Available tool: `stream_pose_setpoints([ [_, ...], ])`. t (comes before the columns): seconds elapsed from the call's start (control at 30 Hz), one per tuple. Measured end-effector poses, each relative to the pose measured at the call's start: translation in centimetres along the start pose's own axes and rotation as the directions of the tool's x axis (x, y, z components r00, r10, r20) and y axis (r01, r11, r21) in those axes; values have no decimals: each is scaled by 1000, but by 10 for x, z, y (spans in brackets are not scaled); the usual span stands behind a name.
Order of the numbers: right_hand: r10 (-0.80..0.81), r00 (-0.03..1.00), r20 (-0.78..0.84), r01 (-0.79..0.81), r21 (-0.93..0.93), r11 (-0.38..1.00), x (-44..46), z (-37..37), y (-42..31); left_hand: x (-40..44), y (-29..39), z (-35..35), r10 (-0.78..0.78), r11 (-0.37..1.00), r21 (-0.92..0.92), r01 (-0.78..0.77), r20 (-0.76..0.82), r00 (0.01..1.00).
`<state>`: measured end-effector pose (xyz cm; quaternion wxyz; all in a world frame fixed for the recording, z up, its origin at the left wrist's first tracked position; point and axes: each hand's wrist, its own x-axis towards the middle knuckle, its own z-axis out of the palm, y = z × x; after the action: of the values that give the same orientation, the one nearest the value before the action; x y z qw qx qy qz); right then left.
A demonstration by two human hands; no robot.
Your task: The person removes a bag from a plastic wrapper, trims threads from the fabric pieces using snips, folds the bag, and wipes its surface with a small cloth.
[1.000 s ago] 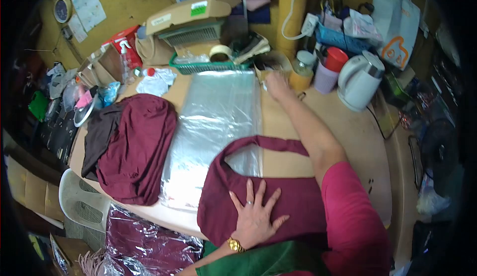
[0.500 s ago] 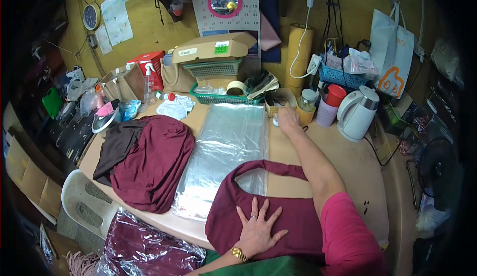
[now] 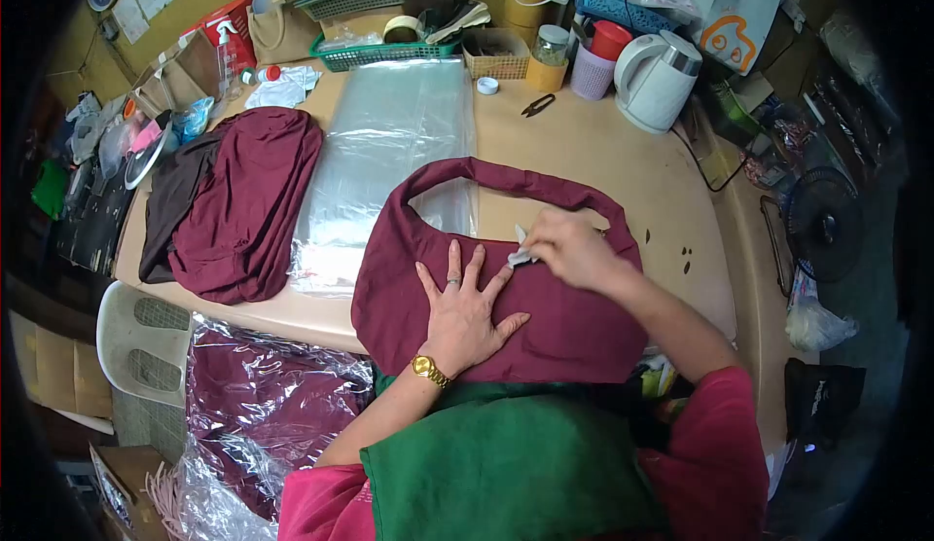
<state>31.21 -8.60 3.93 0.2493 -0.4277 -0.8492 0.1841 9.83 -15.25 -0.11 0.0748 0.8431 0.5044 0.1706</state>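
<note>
A maroon fabric bag (image 3: pixel 574 322) with a looped strap lies flat at the front edge of the table. My left hand (image 3: pixel 467 307) is spread on the bag, fingers apart, holding nothing. Just to its right, my right hand (image 3: pixel 574 249) pinches a small white cloth (image 3: pixel 521 257) against the bag near its upper edge. Clear plastic sheets (image 3: pixel 389 152) lie beyond the bag and partly under it. Left of them rests a pile of maroon and dark cloth (image 3: pixel 248 205).
Small black snips (image 3: pixel 537 105) and a white round lid (image 3: pixel 487 85) lie at the back. Behind stand a green basket (image 3: pixel 384 55), a wicker basket (image 3: pixel 496 62) and a white kettle (image 3: pixel 657 84). A white chair (image 3: pixel 122 346) and plastic-wrapped maroon goods (image 3: pixel 263 385) are at the lower left.
My right hand has come back from the wicker basket to the bag, with the white cloth in its fingers. My left hand stays spread on the bag. The view has tilted down.
</note>
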Motion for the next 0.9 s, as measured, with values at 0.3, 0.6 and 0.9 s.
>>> stream_pose_setpoints([
  [0.3, -214, 970, -116, 203, -96, 974, 16, 58, 7, 0, -1, 2, -18, 1000, -2, 18, -1, 1000],
  [0.6, -149, 975, -167, 137, -79, 987, 24, 73, 7, 2, -1, 1, -22, 998, 67, 19, 59, 998],
  [0.9, 225, 913, -341, -260, -58, 964, -35, 12, 4, 37, -14, -12, -38, 934, -356, 7, -80, 996],
])
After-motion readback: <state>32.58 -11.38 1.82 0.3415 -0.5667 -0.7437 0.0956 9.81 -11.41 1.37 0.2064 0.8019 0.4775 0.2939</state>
